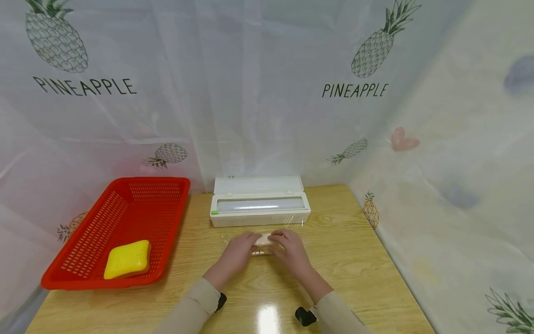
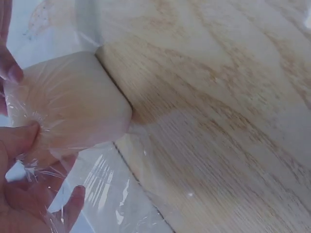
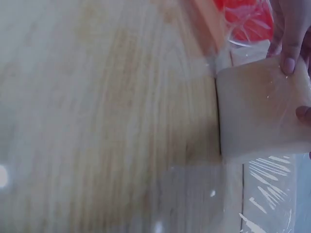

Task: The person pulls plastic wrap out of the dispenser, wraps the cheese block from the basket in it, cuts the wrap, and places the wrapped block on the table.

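A pale, rounded block [image 2: 73, 102], perhaps soap or sponge, lies under clear cling film [image 2: 104, 194] in front of the film box. My left hand [image 1: 237, 253] holds its left end, thumb pressed on the film over it. The right hand [image 1: 293, 250] grips the opposite end with bent fingers. In the right wrist view, the block's near side [image 3: 248, 111] looks smooth beneath the film. The film is wrinkled around the fingers, and its loose part stretches toward the box. Fingers hide both ends of the block in the head view.
A white cling film box [image 1: 260, 218] with its lid [image 1: 258, 185] raised stands at the back of the wooden table [image 1: 354, 278]. On the left is a red basket [image 1: 168, 241] holding a yellow sponge-like block [image 1: 127, 260]. A pineapple-printed curtain [image 1: 250, 116] hangs behind.
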Motion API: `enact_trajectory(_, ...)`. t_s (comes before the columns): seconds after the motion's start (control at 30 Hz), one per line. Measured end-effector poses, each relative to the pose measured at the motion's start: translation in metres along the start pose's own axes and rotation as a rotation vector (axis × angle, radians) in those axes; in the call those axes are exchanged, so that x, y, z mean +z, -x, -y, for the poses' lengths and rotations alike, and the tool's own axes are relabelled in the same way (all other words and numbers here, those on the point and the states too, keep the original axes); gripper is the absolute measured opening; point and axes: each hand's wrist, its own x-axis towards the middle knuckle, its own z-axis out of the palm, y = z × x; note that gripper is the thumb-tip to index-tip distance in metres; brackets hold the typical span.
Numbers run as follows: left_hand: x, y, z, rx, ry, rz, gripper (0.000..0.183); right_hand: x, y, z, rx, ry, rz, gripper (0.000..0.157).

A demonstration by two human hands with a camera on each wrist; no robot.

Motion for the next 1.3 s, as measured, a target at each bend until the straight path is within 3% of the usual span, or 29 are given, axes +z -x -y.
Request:
enact_trajectory(0.13,0.001,-0.004,0.003,-0.039,-0.002,-0.017,0.041,0.003,-0.008,-0.003,0.04,0.009,0.035,0.03)
enact_trajectory(0.27,0.002,-0.006,0.005,0.002,-0.045,-0.106,0.04,0.002,-0.015,-0.006,0.094,0.004,0.067,0.028)
enact_trajectory(0.33,0.004,-0.008,0.007,0.03,-0.078,-0.15,0.037,-0.002,-0.016,-0.008,0.167,-0.047,0.062,0.033)
enact_trajectory(0.4,0.005,-0.009,0.007,0.042,-0.088,-0.171,0.035,-0.007,-0.014,-0.012,0.295,-0.135,0.025,0.044)
enact_trajectory(0.53,0.005,-0.013,0.008,0.033,-0.102,-0.171,0.032,-0.02,-0.002,-0.028,0.657,-0.404,-0.083,0.071)
enact_trajectory(0.63,0.004,-0.014,0.008,0.015,-0.101,-0.16,0.032,-0.028,0.008,-0.042,0.833,-0.552,-0.071,0.074)
enact_trajectory(0.73,0.004,-0.016,0.009,-0.009,-0.089,-0.145,0.031,-0.035,0.013,-0.048,0.87,-0.628,0.019,0.066)
enact_trajectory(0.93,0.005,-0.021,0.013,-0.084,-0.069,-0.083,0.028,-0.037,0.021,-0.044,0.882,-0.603,0.114,0.04)
enact_trajectory(1.1,0.005,-0.024,0.017,-0.107,-0.07,-0.06,0.027,-0.017,0.039,-0.056,0.929,-0.637,0.038,0.017)
enact_trajectory(1.3,-0.003,-0.027,0.017,-0.135,-0.125,-0.048,0.031,-0.015,0.044,-0.057,0.926,-0.841,-0.078,0.015)
